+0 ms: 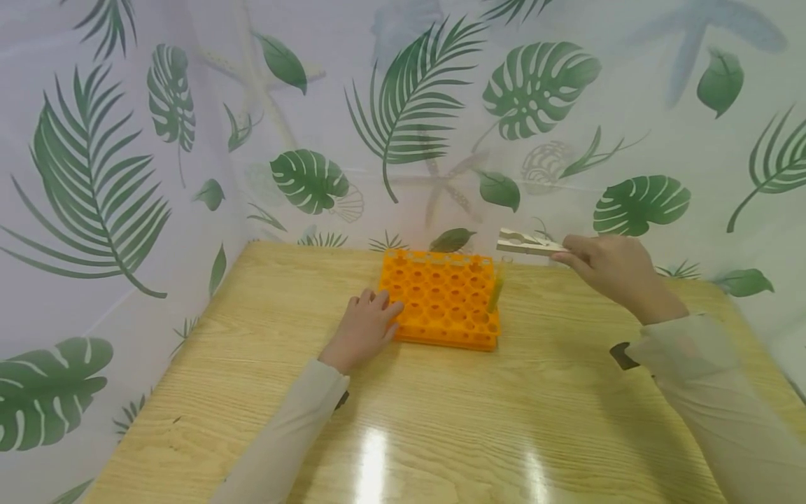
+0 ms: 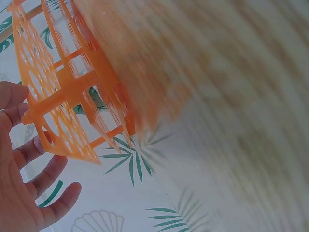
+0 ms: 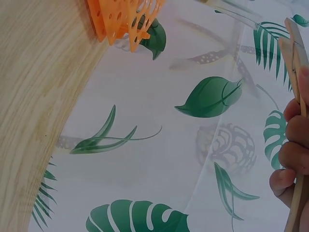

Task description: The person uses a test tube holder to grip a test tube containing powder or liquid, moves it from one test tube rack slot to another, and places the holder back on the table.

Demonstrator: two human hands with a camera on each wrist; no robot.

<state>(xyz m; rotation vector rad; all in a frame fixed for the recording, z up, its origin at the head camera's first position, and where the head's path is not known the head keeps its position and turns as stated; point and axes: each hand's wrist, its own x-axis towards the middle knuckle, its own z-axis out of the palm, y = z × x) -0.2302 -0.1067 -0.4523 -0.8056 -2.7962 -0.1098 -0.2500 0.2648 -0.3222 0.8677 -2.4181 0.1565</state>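
Note:
An orange test tube rack point(image 1: 441, 336) stands on the table, its top plate full of round holes. At its right end, a glass test tube point(image 1: 497, 290) with yellow-green liquid leans slightly. My left hand point(image 1: 364, 329) rests at the rack's left end, fingers spread. In the left wrist view, the fingers point(image 2: 50, 174) lie along the rack's edge point(image 2: 72, 157), some tips hidden behind it. Above the table at the right, my right hand point(image 1: 607, 269) grips a wooden test tube clamp point(image 1: 525, 243), its head pointing left over the tube's top. Nothing visible sits between the clamp's jaws.
The wooden table point(image 1: 428, 420) reaches to a white curtain point(image 1: 441, 210) with green leaf prints, hanging behind and along the left side. The rack stands close to the table's back edge. Both forearms wear pale sleeves point(image 1: 699, 364).

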